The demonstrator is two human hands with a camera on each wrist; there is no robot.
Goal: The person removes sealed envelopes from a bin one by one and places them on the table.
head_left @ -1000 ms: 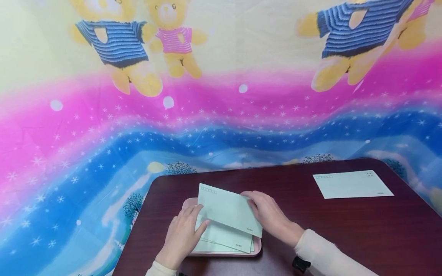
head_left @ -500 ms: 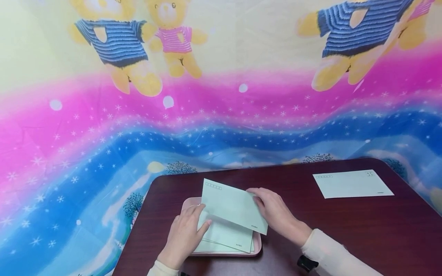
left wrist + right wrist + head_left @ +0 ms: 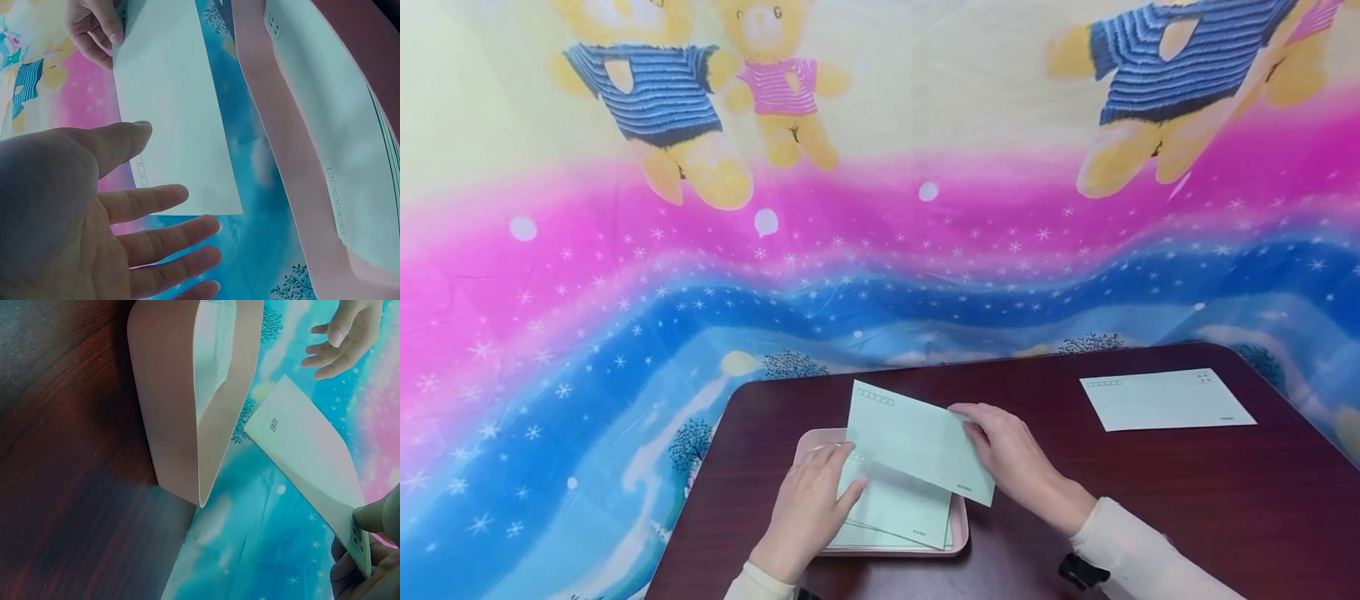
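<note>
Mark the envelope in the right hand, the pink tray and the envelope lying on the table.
Held envelope (image 3: 917, 443), head view: middle of its face.
Pink tray (image 3: 166, 400), right wrist view: outer wall.
Lying envelope (image 3: 1165, 402), head view: middle of its face.

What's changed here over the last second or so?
The right hand, still pinching the tilted envelope, carried it rightward and upward in the head view; the left hand shifted slightly right. The pink tray and the flat envelope on the table stayed put.
</note>
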